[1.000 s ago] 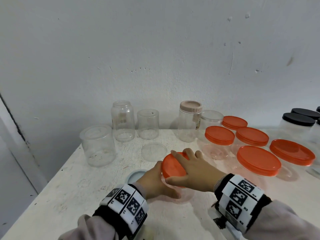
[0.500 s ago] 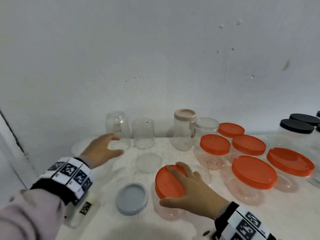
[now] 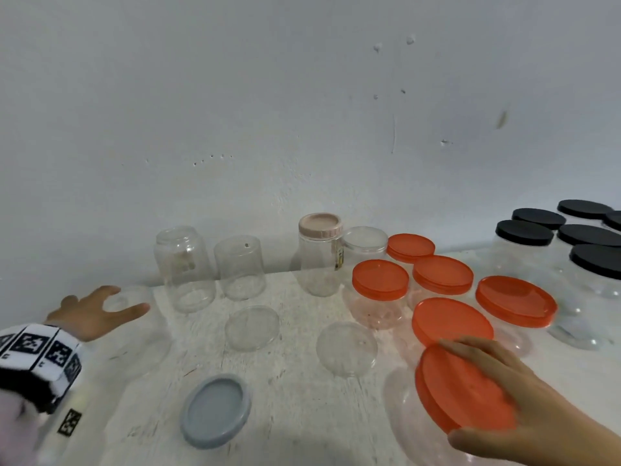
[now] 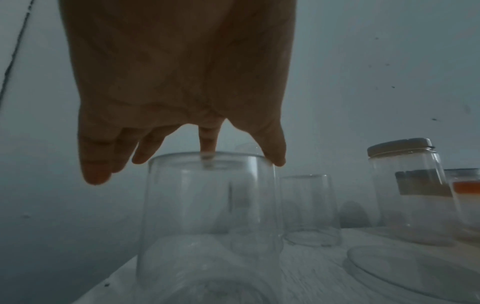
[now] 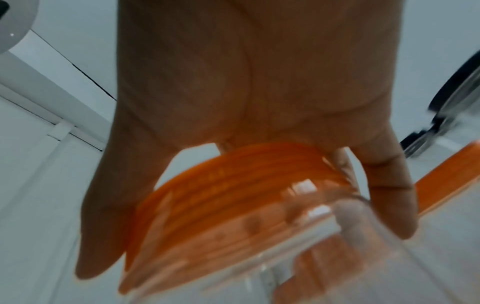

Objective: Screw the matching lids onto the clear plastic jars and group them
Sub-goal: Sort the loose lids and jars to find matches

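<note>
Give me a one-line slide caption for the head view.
Right hand grips an orange-lidded jar while left hand reaches a clear jar.

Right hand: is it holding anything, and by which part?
The right hand grips the orange-lidded jar by its orange lid, fingers spread over the top and thumb on the near rim.

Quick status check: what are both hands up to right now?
Right hand gripping orange lid on its clear jar. Left hand open, fingers at wide jar's rim. Loose grey lid between them, not blocking.
</note>
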Tool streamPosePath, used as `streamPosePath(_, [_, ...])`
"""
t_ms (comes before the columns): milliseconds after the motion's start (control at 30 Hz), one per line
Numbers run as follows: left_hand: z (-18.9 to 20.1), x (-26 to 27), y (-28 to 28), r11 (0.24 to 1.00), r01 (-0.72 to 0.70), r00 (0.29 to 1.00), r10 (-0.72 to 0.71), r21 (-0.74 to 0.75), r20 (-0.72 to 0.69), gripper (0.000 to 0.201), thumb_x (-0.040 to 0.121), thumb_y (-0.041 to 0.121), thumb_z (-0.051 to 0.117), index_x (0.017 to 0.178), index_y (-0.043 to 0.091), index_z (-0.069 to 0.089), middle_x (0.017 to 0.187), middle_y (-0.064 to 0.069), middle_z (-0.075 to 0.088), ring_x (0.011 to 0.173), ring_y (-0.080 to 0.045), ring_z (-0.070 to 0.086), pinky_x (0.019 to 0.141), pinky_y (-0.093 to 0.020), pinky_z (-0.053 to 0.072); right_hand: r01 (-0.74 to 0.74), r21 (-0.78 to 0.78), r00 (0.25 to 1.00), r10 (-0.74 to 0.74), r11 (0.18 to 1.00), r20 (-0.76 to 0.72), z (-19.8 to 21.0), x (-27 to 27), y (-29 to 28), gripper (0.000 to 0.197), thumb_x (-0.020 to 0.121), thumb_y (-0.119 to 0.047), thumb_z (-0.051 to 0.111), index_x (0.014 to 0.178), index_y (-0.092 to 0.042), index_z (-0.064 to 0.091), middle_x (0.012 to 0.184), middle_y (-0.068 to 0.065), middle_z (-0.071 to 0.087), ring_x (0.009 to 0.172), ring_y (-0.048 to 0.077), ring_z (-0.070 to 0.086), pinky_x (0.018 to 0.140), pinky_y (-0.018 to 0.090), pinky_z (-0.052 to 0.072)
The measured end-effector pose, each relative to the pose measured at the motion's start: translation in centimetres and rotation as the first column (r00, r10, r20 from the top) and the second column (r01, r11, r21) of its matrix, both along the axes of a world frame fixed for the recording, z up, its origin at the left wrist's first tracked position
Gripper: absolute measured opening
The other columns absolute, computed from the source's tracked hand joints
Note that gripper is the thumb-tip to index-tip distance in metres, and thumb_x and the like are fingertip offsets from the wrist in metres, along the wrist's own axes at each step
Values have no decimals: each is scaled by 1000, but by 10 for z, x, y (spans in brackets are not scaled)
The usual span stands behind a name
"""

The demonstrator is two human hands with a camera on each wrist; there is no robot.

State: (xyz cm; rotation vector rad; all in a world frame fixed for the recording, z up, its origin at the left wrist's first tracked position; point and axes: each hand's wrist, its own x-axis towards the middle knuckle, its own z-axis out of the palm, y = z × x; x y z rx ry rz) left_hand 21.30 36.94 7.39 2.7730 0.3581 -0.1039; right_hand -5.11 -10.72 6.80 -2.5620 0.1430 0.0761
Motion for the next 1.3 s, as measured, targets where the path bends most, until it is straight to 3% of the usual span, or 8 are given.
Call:
streamPosePath(100, [-14,9,5,1000,14,999,-13,-25,35,134,19,91,49,135,25,41,138,-20,44,121,-39,47,101,-48,41,122,-26,993,-122,992,9,-3,-16,-33,118,19,-99,51,117,-80,-11,122,-52,7,120,7,35,100,30,37])
streamPosePath(200, [-23,15,9,1000,13,997,-14,5,81,131,18,91,52,129,22,43,130,-20,49,111,-39,52,93,-48,47,182,1,983,-182,983,-11,-5,-25,-49,106,17,-97,54,116,-78,22,124,-44,16,117,11,37,99,35,39])
streamPosePath(367, [-29,14,11,996,-30,985,43,-79,168,125,20,89,58,126,25,42,126,-21,48,107,-41,52,88,-51,50,41,-63,996,-46,997,-83,-3,-16,-34,114,21,-99,50,123,-68,12,124,-48,5,122,4,33,102,28,36])
streamPosePath(633, [-31,3,29,909,3,939,140,-416,313,88,39,99,49,118,63,31,137,-8,47,120,-32,50,97,-52,44,-151,-107,981,136,983,-138,2,15,10,93,48,-83,59,127,-66,12,119,-52,-4,123,-2,22,104,26,31])
streamPosePath(833, [-17,-30,14,623,67,957,181,-780,227,66,39,93,61,97,63,52,113,-4,57,80,-27,63,60,-41,53,-161,-136,981,143,978,-131,-9,41,33,100,53,-82,56,139,-56,14,137,-29,11,128,8,23,107,30,32])
streamPosePath(967, [-12,-51,3,343,92,993,35,-935,110,74,33,73,81,100,52,59,109,-16,56,68,-32,68,58,-43,58,-74,-122,991,60,990,-120,-18,52,46,95,61,-79,57,142,-52,15,143,-19,10,129,15,21,106,34,32])
streamPosePath(1100, [-11,-57,1,143,26,999,-44,-989,20,46,58,47,81,100,38,64,104,-18,46,77,-38,60,65,-50,56,7,-129,995,-20,992,-96,-23,60,58,94,65,-80,54,143,-49,13,146,-16,8,130,20,21,107,39,33])
streamPosePath(1300, [-16,-56,7,142,-1,990,-140,-990,-21,60,53,44,82,108,29,62,93,-21,60,81,-33,65,70,-47,57,92,-161,987,-111,983,-115,-25,74,78,95,70,-79,52,147,-45,9,153,-11,2,139,29,14,110,46,29])
